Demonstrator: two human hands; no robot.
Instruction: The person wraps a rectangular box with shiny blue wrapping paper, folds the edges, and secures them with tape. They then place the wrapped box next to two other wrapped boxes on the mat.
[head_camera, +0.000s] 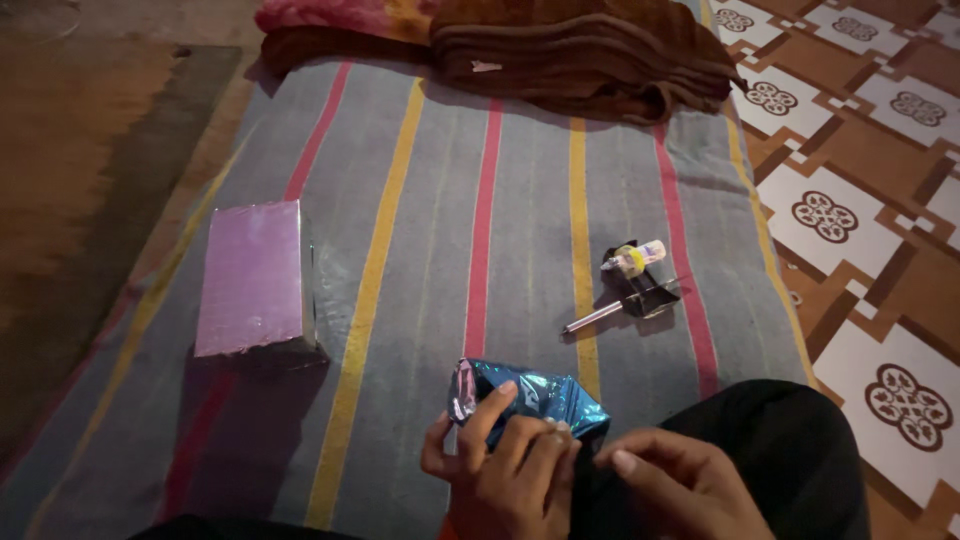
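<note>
A small parcel in shiny blue wrapping paper (545, 393) sits low in the middle of the head view, above my lap. My left hand (498, 460) grips its near side, with fingers curled over the foil. My right hand (680, 480) is just to the right of it, fingers bent and fingertips close to the parcel's near right corner; whether it touches the paper I cannot tell. Both hands hover over a grey mat with red and yellow stripes (430, 240).
A box wrapped in shiny pink-purple paper (255, 278) lies at the left of the mat. A small glue bottle (638, 257), a pen (600, 316) and a dark scrap (655, 297) lie right of centre. Folded brown blankets (585, 55) sit at the far end. Patterned floor tiles (860, 200) lie to the right.
</note>
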